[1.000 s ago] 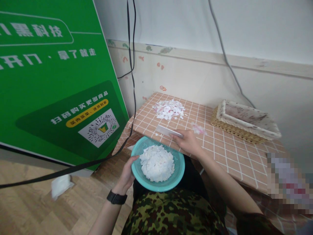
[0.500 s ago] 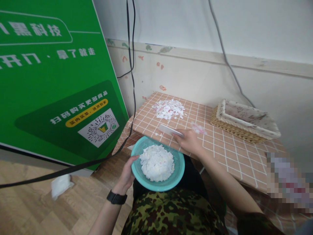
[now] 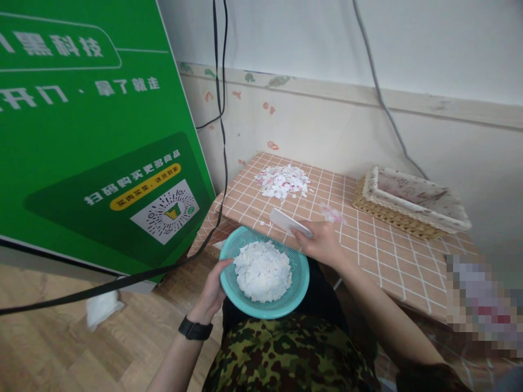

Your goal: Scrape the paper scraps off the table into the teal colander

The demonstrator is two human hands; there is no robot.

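Observation:
My left hand (image 3: 214,286) grips the left rim of a round turquoise plastic basket (image 3: 301,291), its thumb over the edge. White paper scraps (image 3: 263,271) are heaped inside the basket, which sits below the table's front edge. In my right hand (image 3: 322,241) is a flat white scraper-like plate (image 3: 288,222), held just over the table edge near the basket's far rim. A few small scraps (image 3: 265,223) lie beside the plate's left end. Farther back on the table is a pile of white and pinkish paper scraps (image 3: 283,181).
The table wears a brown checked cloth (image 3: 368,256). A fabric-lined wicker basket (image 3: 394,215) stands at the back right. A green machine (image 3: 93,125) rises on the left, with a black strap (image 3: 220,163) hanging before it. A white plastic bag (image 3: 103,309) lies on the floor.
My right hand has shifted slightly right and toward me, and the white plate has tilted more. My left hand and the turquoise basket stay almost where they were.

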